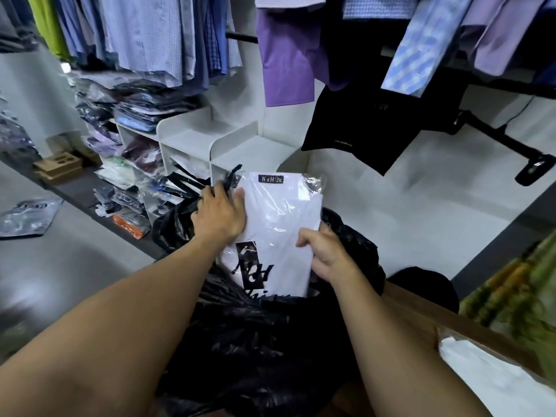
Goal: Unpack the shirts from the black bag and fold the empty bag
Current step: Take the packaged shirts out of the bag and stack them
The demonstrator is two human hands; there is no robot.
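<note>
Two bare hands hold one folded white shirt (282, 224), sealed in clear plastic, upright over the open mouth of a crumpled black bag (255, 341). The shirt's lower end sits inside the bag's mouth and the rest stands above it. A small dark label sits at the top edge of the pack, and black lettering shows near the bottom.

The left hand (219, 215) grasps the shirt's left edge, thumb pressed on the front and fingers wrapped behind. The right hand (325, 254) grasps the lower right edge, thumb on the front and fingers curled round the back. Both forearms reach forward across the bag.

Beyond the bag, to its left, stands a white shelf unit (207, 139) with open compartments. Stacks of packed shirts (141, 109) fill and surround the unit's left side. High above the bag hangs a row of blue and checked shirts (144, 34), with a purple shirt (285, 64) beside them. A black garment (376, 124) hangs above and just right of the bag. To the bag's right, near the bottom corner, lies a white packet (487, 380) in clear plastic
</note>
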